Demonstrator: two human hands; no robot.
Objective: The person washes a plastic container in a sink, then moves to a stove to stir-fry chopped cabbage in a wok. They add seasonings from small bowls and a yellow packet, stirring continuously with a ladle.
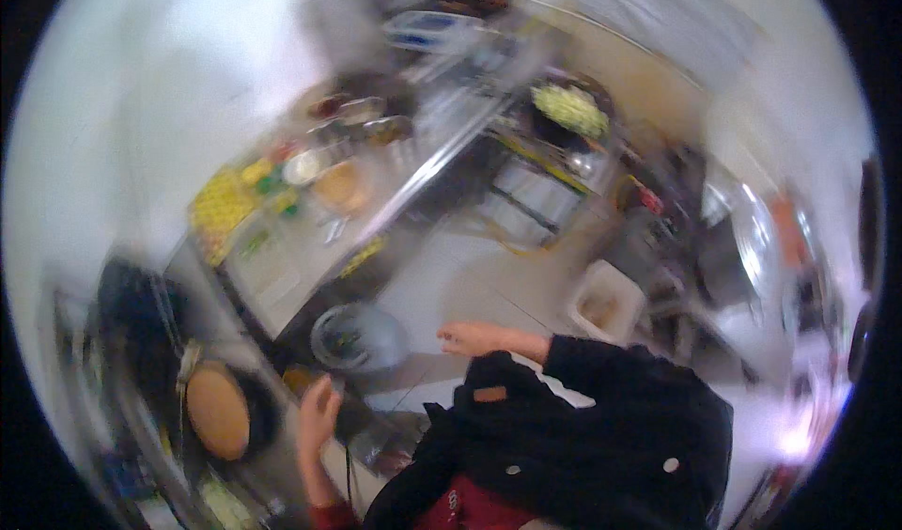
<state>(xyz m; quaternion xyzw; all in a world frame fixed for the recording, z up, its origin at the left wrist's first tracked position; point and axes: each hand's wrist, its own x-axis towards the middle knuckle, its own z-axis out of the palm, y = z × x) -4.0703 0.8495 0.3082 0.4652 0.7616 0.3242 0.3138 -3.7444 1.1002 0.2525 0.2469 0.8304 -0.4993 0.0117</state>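
The view is blurred by motion. My left hand point(318, 410) is raised at the lower left, fingers apart, with nothing seen in it, between a stool with a round tan top point(218, 410) and my dark garment. My right hand point(465, 338) reaches out in front of my body over the tiled floor point(486, 283); its fingers look bent and I cannot tell whether anything is in them. A round pale bucket or basin point(359, 337) with some green bits inside stands on the floor between the two hands.
A counter point(310, 248) at the left bears yellow food pieces point(224, 204), a white tray point(264, 262) with greens and several bowls. A dark pan of chopped pale-green vegetable point(569, 109) stands at the upper right. A white bin point(607, 303) and a large metal pan point(752, 234) are at the right.
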